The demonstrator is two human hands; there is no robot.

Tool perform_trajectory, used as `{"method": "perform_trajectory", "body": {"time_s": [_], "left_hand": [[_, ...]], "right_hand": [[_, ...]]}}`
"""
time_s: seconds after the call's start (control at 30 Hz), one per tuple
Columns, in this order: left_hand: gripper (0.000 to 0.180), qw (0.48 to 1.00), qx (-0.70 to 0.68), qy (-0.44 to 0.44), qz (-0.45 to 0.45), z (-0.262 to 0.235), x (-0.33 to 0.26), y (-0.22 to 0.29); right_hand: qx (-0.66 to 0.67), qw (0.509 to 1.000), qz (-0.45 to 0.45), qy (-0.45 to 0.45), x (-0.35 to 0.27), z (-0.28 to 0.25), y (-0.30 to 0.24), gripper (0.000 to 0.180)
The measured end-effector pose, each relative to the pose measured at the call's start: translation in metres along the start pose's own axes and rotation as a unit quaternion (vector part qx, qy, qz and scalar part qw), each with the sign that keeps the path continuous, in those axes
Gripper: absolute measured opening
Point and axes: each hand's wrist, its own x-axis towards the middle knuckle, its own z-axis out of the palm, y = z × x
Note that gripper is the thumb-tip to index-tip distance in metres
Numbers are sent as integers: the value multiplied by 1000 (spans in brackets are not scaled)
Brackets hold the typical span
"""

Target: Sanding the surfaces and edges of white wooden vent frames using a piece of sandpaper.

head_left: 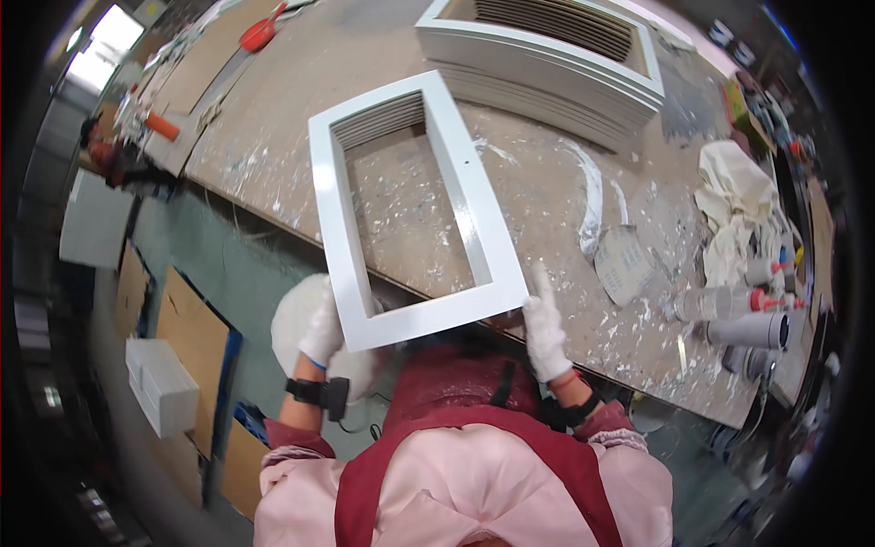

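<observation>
A white rectangular frame (460, 173) with an open middle is tilted up over the near edge of a paint-spattered workbench (547, 210). My left hand (322, 330), in a white glove, grips the frame's near left corner from below. My right hand (545, 330), also gloved, holds the near right corner, with one finger pointing up along the frame's edge. Both wrists wear dark bands. A red apron over pink sleeves fills the bottom of the view.
A stack of white frames (547, 68) lies at the far side of the bench. A round sanding disc (623, 264), crumpled cloths (734, 205) and spray cans (743, 314) sit at the right. A white round stool (293, 319), cardboard sheets (191, 351) and a white box (162, 383) are on the floor at left.
</observation>
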Motion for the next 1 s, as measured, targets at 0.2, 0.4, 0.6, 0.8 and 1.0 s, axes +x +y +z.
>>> {"method": "perform_trajectory", "body": {"time_s": [0.2, 0.4, 0.6, 0.8, 1.0], "left_hand": [[67, 866, -431, -28, -251, 42, -17, 23], [58, 824, -431, -206, -305, 132, -44, 80], [56, 839, -205, -501, 51, 49, 19, 85], [49, 948, -251, 119, 155, -75, 160, 76], [57, 950, -128, -285, -23, -58, 295, 58]], "right_hand": [[320, 939, 99, 74, 27, 27, -5, 69], [334, 908, 49, 246, 104, -56, 20, 58], [318, 932, -25, 172, 142, -102, 2, 64], [199, 952, -15, 233, 63, -45, -19, 72], [240, 927, 30, 286, 37, -5, -17, 74]]}}
